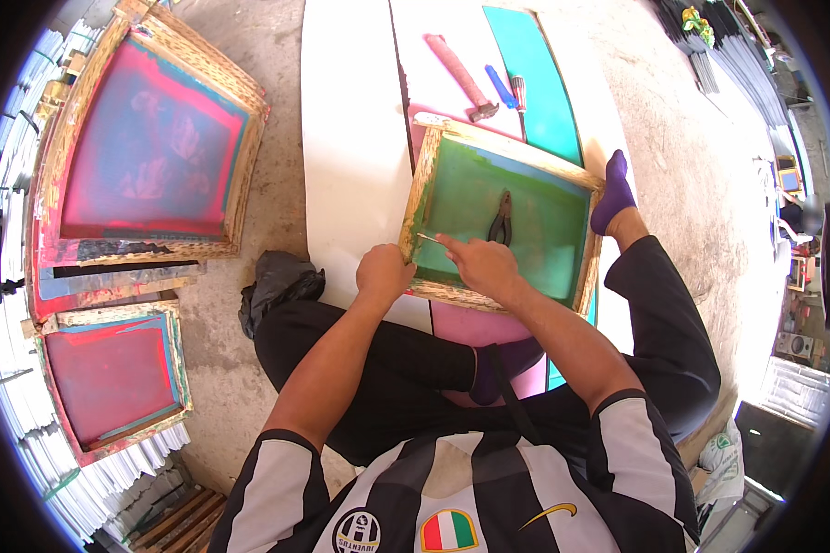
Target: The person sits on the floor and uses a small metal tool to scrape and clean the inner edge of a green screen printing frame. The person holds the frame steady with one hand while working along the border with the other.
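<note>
Along the left side, a large wooden-framed screen with pink-bordered blue mesh (157,147) is seen near a smaller red-meshed screen (111,378). Further right, a rectangular wooden frame stretched with green mesh (526,154) is set on a flat white panel (350,138); its lower left corner is gripped by the left hand (385,275), fingers clamped on the wood. A slim, pale, metal-looking tool (428,238) is held by the right hand (484,267), fingers clamped around it, its tip directed at the left bar. With too hard a push, the mesh or left hand could be jabbed. Dark-handled pliers (500,221) are laid on the mesh, which could be scratched if the frame were tilted. Near the right corner, a purple-socked foot (615,195) is planted; by a nudge from it, the frame could be shifted.
</note>
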Demonstrator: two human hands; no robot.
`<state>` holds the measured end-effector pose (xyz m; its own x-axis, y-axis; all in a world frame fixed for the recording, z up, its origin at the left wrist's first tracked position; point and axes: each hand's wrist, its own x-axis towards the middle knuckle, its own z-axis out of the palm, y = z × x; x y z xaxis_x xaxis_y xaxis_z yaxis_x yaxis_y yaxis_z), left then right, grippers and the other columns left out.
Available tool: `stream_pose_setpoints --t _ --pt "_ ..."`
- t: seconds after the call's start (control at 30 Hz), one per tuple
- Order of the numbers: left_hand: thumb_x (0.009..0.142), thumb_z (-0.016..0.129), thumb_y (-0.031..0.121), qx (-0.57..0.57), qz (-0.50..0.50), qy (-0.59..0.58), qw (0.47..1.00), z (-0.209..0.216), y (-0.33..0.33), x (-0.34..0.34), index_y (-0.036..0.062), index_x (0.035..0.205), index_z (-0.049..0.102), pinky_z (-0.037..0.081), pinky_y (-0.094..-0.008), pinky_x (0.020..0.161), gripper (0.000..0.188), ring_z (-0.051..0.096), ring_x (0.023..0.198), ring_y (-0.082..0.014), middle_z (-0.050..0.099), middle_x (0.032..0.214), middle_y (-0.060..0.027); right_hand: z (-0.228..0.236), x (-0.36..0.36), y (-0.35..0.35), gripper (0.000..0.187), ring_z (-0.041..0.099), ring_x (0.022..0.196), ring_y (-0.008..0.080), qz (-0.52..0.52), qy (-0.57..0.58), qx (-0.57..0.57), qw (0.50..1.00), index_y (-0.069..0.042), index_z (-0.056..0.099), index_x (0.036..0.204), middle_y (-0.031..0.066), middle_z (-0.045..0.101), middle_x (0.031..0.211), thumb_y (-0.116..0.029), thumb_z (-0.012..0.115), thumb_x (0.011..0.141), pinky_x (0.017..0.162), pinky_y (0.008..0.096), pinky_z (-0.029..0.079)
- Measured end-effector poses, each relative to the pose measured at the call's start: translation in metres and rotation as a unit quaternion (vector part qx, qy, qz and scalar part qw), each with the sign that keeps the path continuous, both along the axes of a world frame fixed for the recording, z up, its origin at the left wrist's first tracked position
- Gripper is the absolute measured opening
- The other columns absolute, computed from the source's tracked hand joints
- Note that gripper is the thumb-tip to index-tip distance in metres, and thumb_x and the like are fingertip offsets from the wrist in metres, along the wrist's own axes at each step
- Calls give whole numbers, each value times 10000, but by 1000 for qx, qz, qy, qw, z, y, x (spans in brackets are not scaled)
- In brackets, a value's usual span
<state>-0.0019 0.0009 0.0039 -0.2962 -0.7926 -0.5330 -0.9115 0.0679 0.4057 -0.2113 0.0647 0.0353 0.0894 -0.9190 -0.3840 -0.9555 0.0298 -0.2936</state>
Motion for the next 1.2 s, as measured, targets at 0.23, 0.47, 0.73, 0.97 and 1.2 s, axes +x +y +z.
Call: stream_pose_setpoints --t 0.23,0.47,0.73,0.97,1.2 --pt "828 833 319 -39 -1 13 999 -12 3 0 -7 894 806 615 -506 795 333 765 878 -413 773 882 -226 5 8 1 433 732 782 408 37 46 -9 998 -284 564 1536 184 708 902 -338 517 1109 704 555 592" --pt "814 820 287 -40 20 9 999 -15 3 -3 1 862 811 616 -503 794 290 761 848 -417 767 842 -229 5 19 -3 444 733 771 403 -1 12 51 999 -199 555 1540 190 710 914 -257 506 1103 683 555 591" --pt "806 814 292 -36 16 -8 999 -12 3 -3 -6 868 800 617 -506 786 305 762 850 -418 766 853 -230 -5 11 -1 476 725 792 431 -15 -34 57 998 -260 513 1587 219 721 852 -284 518 1112 703 573 581" --pt "812 811 305 -22 21 7 1000 -6 1 0 -11 899 798 613 -509 789 328 760 860 -423 764 864 -239 -21 -5 0 448 743 918 450 -20 -73 48 996 -316 571 1550 224 758 1014 -333 531 1104 815 583 591" --pt "808 827 329 -41 3 11 999 -17 4 -2 -4 905 800 610 -508 792 348 761 867 -413 767 857 -222 -39 -17 -4 407 744 992 434 -59 -186 62 979 -293 631 1499 207 774 1060 -315 560 1099 901 548 582"
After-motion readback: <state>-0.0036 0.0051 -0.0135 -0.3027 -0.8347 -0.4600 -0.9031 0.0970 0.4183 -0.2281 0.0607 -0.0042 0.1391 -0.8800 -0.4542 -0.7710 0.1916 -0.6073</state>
